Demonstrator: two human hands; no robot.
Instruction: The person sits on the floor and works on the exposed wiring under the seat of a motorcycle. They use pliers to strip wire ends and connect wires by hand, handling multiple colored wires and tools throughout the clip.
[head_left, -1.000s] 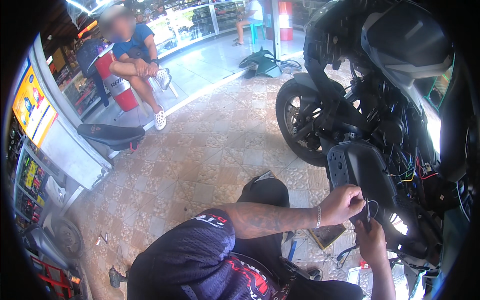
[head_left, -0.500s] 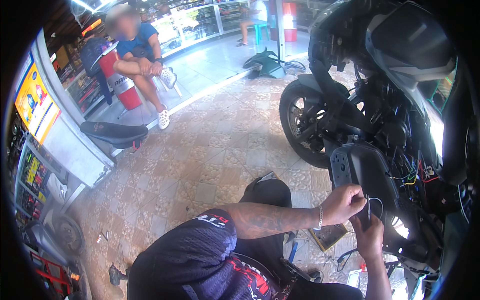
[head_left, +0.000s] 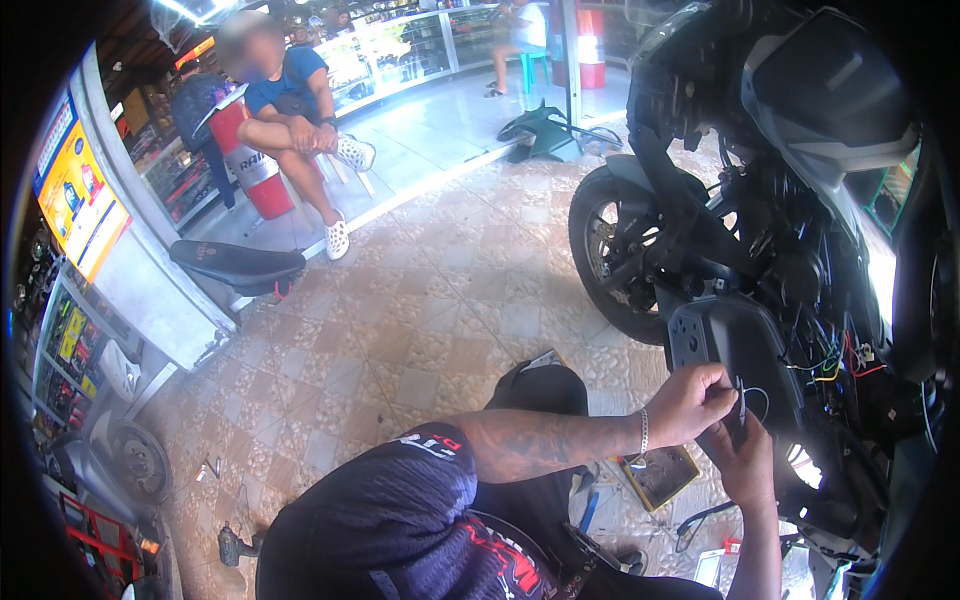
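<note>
Here's the grip, up close: the left hand (head_left: 693,408) is pinched, thumb against curled fingers, at the upper end of a slender dark-and-silver piece (head_left: 741,408), while the right hand (head_left: 742,462) closes around its lower part. So the piece sits between both hands, just in front of the black panel (head_left: 735,340); exactly what it is, too small to tell. A thin pale wire (head_left: 766,400) arcs out beside it, and there's the risk: a catch on the panel's edge could jerk it. That fingertip pinch looks slight, too; one slip and the piece could drop among dark parts where it would be hard to spot. Farther right, coloured wires (head_left: 835,365) hang loose, and a stray knuckle might tug them.

Now the textures! Matte black on that panel, moulded with round dimples at its upper end. Fine metallic links in the bracelet (head_left: 644,430). Below the wrist, a shallow tray (head_left: 676,492) with a yellowish rim. Beyond, the motorcycle's (head_left: 830,85) smooth, angular bodywork over a round rubber tyre (head_left: 590,265), and outward run floor tiles (head_left: 430,340), pebbled squares against plainer ones, with a padded black seat (head_left: 235,265) far left.
</note>
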